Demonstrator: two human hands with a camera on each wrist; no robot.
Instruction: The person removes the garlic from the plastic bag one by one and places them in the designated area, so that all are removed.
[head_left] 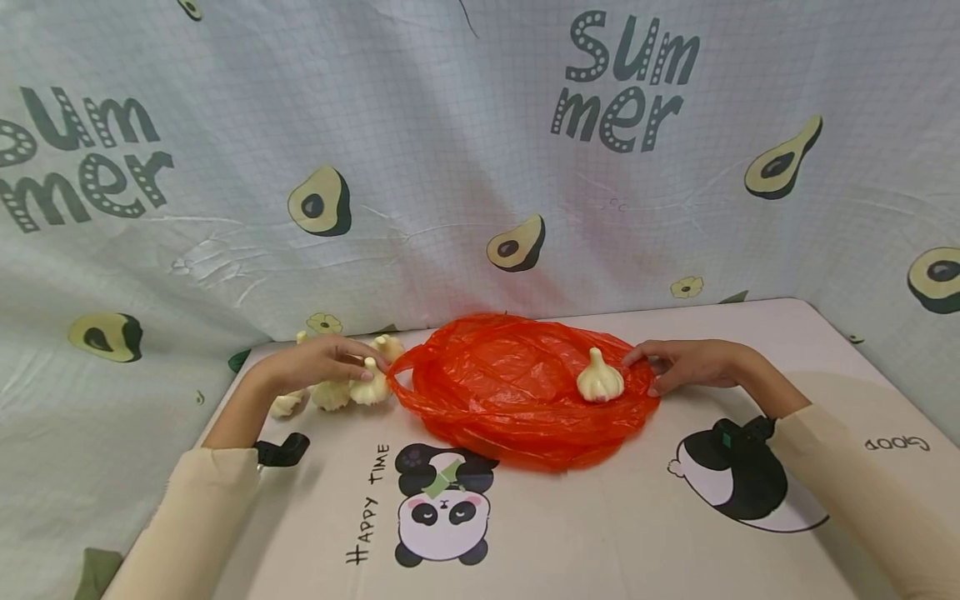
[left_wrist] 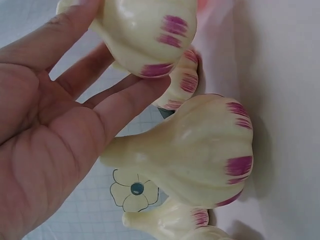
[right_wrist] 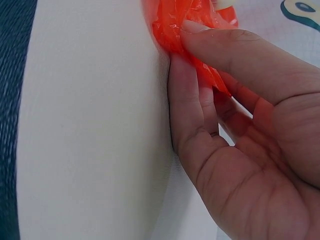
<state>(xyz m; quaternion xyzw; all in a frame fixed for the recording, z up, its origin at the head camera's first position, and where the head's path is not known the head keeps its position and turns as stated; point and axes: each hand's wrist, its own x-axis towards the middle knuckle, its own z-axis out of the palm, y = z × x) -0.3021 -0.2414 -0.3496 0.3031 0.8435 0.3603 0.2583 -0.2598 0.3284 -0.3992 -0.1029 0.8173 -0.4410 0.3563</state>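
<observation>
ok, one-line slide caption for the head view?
Left hand grips a garlic bulb beside the orange bag; right hand pinches the bag's edge.

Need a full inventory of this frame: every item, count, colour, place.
garlic bulb on bag: 1, cream-white, lying on the plastic bag, near the right hand.
garlic bulbs in pile: at least four, exact count unclear, cream with purple streaks, left of the bag.
plastic bag: 1, orange-red, crumpled flat mid-table.
table cover: 1, beige with panda prints.
backdrop cloth: 1, white grid with avocado prints, behind the table.
left hand: holds a bulb from the pile.
right hand: pinches the bag's right edge.
</observation>
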